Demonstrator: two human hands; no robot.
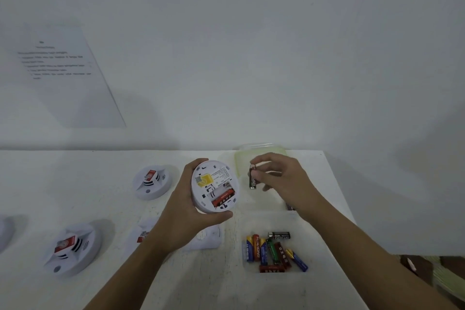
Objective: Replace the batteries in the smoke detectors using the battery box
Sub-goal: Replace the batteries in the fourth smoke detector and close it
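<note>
Open room at the far left
Bare table [63, 171] lay free there; detectors [152, 181] and battery box [271, 216] crowded my near side.

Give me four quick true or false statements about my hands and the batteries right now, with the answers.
1. The left hand holds a detector with its back towards the camera. True.
2. Its battery bay is empty. False: a red battery lies in it.
3. The right hand pinches a black battery. True.
4. The battery box holds one battery. False: several lie in it.
</note>
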